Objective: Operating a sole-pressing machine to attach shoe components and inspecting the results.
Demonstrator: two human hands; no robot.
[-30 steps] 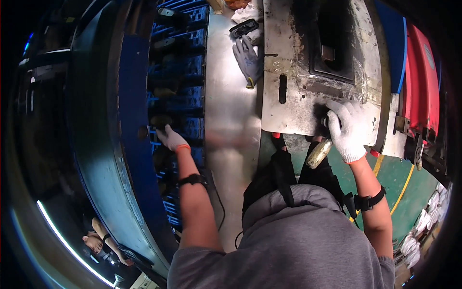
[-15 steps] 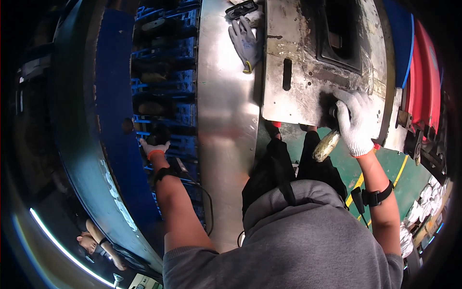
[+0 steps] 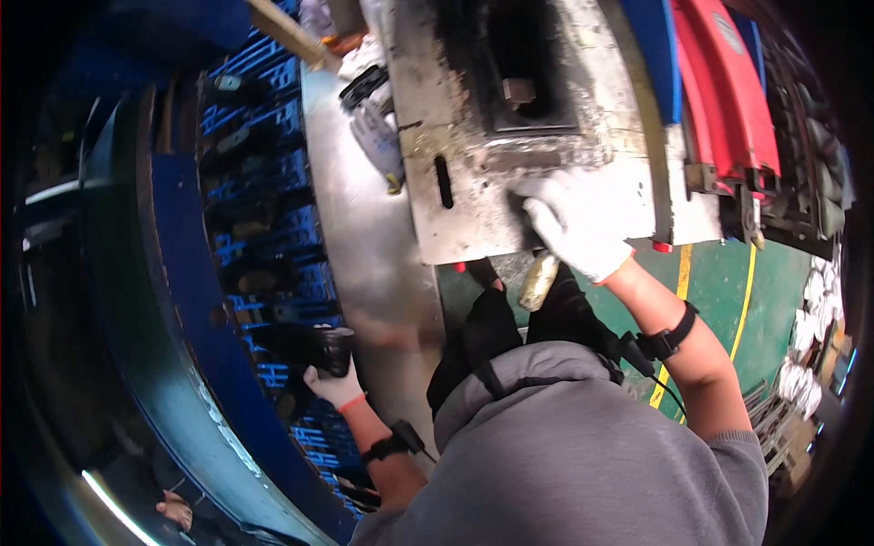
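At the left, my left hand (image 3: 337,382) in a white glove is closed on a glossy black shoe (image 3: 335,351), beside a blue wire rack (image 3: 314,441). Fingers wrap its side, and part of the shoe blends into the dark rack. My right hand (image 3: 578,223), also gloved in white, is closed over the near part of a scuffed metal worktop (image 3: 482,232). From under its thumb a tape-wrapped handle (image 3: 539,282) sticks out past the worktop's edge; the tool's head is hidden or lost in a dark smudge.
Several dark shoes sit in the rack. A grey glove (image 3: 375,136) and a black object (image 3: 362,88) lie on the shiny metal ledge (image 3: 350,227). A dark opening (image 3: 523,64) cuts the worktop. Red machine part (image 3: 724,91) at right; another person (image 3: 177,510) at lower left.
My view has shifted, so the worktop appears further left. My left hand has drawn the black shoe out from the rack toward me. My right hand keeps the wrapped handle at the worktop's edge.
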